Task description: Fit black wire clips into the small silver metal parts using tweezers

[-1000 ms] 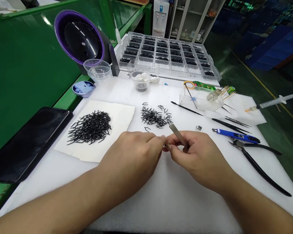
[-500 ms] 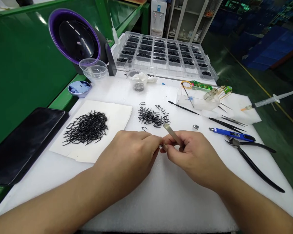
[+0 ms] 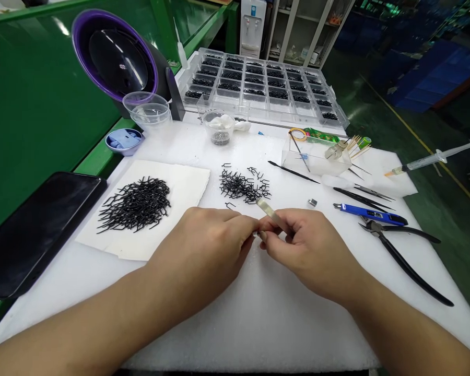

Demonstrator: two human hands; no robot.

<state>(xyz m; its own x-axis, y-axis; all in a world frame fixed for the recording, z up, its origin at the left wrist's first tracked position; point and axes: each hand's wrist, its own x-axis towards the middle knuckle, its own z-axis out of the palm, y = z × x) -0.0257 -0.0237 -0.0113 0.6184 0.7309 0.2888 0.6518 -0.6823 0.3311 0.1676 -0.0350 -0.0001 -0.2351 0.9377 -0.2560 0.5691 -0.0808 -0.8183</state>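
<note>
While my left fingers (image 3: 243,226) pinch a tiny part (image 3: 255,234), my right fingers (image 3: 277,246), gripping a metal tool (image 3: 272,213), could jolt it loose.

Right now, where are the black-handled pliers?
In the head view, the pliers lie at right on the white surface, below the blue tool, right of the right hand.

1 dark-screened device (image 3: 43,230) — beyond it, 1 purple-rimmed fan (image 3: 119,60) — farther back, 1 water dispenser (image 3: 252,28)
</note>
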